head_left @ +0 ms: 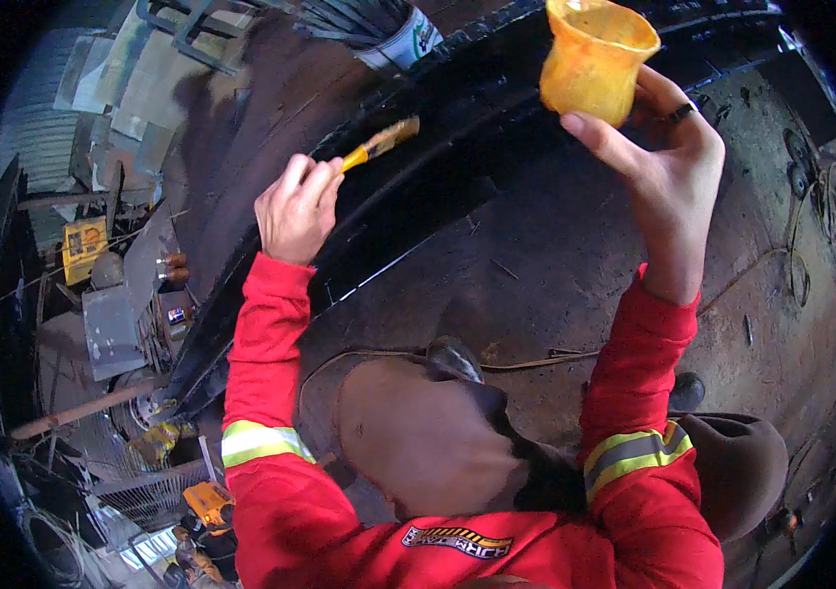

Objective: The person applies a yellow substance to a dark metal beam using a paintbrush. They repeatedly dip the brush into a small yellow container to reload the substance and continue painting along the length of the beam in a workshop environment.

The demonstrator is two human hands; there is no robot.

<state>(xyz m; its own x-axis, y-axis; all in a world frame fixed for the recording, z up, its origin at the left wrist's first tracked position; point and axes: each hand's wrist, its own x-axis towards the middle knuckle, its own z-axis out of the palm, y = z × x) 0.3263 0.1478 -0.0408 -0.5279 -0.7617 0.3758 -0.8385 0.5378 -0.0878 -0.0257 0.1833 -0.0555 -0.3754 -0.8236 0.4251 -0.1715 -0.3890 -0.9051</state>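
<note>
Both arms reach forward and apart, in long red sleeves (269, 319) that end at the wrists. The left hand (295, 214) is turned with its back up, its fingers curled into a closed grip. The right hand (678, 162) reaches farther forward than the left, its wrist bare beyond the cuff, the thumb (599, 137) stretched out toward the left and the fingers bent round opposite it; a dark ring (680, 113) sits on one finger. Nearer the torso, the left knee (408, 422) and right knee (747, 466) are bent, clad in brown
</note>
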